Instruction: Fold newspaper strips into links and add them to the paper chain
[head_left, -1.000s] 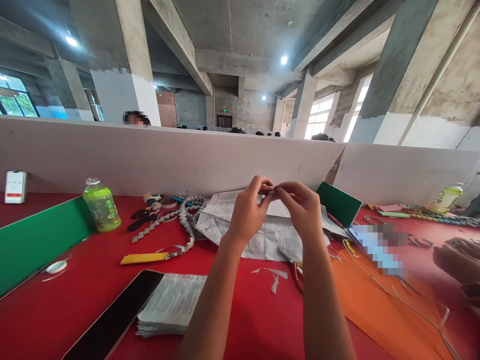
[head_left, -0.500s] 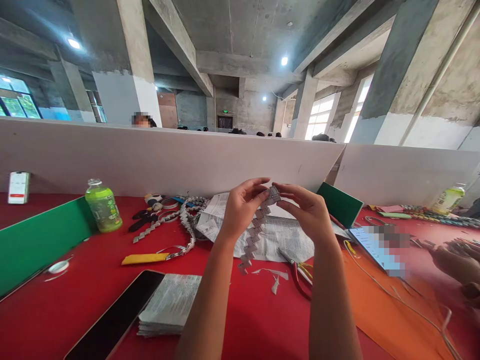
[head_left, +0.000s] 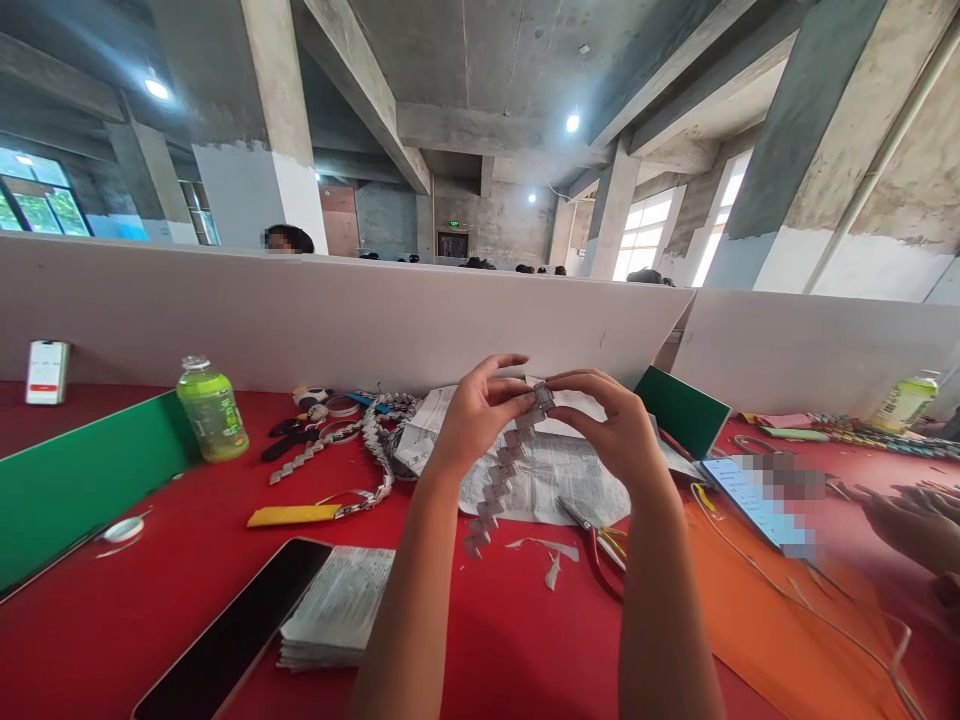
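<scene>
Bare concrete hall (head_left: 442, 120) beyond a low white partition (head_left: 337, 320); in front, a red table (head_left: 525, 640). At centre, over the table, a zigzag paper chain (head_left: 497, 483) of small folded links, its upper end caught between the fingertips of both hands. Long axis slanting down from the grip, to the left and toward the near side; contact of the lower end with the table impossible to tell. Left hand (head_left: 474, 420) nearer to that trailing length, thumb pressed to the top links; right hand (head_left: 621, 420) farther from it, index finger and thumb clamped on the uppermost link. Behind the chain, creased printed sheets (head_left: 559, 480). Near their right side, a red-handled tool (head_left: 594, 560), partly behind the right forearm. Left of centre, a second chain (head_left: 371, 435) in a loose heap; nearer, a stack of folded paper (head_left: 341, 600) beside a dark phone (head_left: 236, 625). Farther left, a green-labelled bottle (head_left: 212, 415), upright, level of any contents unclear. Far right, another bottle (head_left: 904, 402), contents equally unclear. At the right edge, a co-worker's hand (head_left: 900, 525), well apart.
</scene>
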